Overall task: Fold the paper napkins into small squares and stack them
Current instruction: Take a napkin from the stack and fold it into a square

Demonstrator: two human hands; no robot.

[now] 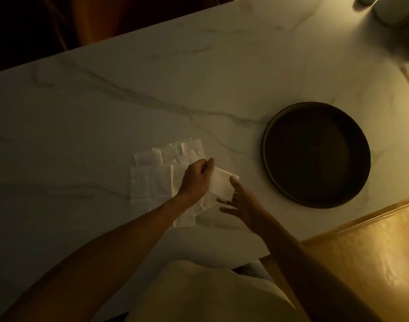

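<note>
Your left hand (196, 176) pinches the far edge of a white folded napkin (219, 185), fingers curled over it. Your right hand (242, 201) is spread, fingertips touching the napkin's right corner and near edge. It sits above a loose pile of flat napkins (152, 182) on the marble table (106, 101). A dark round tray (316, 154) sits well right.

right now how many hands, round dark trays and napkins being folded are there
hands: 2 (left hand, right hand)
round dark trays: 1 (tray)
napkins being folded: 1 (napkin)
total: 4
</note>
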